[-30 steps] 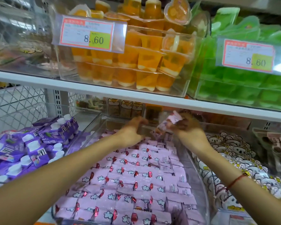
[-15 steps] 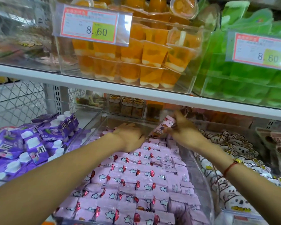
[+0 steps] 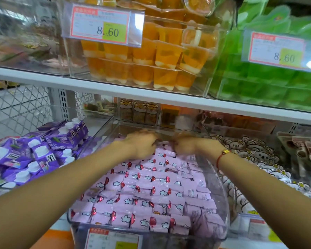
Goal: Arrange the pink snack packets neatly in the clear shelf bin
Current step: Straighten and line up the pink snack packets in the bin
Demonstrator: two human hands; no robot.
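The clear shelf bin (image 3: 221,177) on the lower shelf is filled with rows of pink snack packets (image 3: 147,187) printed with white clouds and red marks. Both my hands reach to the far end of the bin and are blurred. My left hand (image 3: 142,144) rests palm down on the back row, its fingers bent onto the packets. My right hand (image 3: 188,144) is close beside it, knuckles up, with its fingers curled down among the back packets. The blur and the hand itself hide whether it holds a packet. A red string bracelet is on my right wrist.
Purple drink cartons (image 3: 43,151) fill the bin to the left. White character packets (image 3: 255,151) fill the bin to the right. The white shelf board (image 3: 115,88) runs just above my hands, carrying orange jelly cups (image 3: 151,56) and green packs (image 3: 269,83). A price label (image 3: 113,238) hangs on the pink bin's front.
My right hand, which held a pink packet raised at the back of the bin, has come down onto the back row. My left hand has slid farther back and toward the right one.
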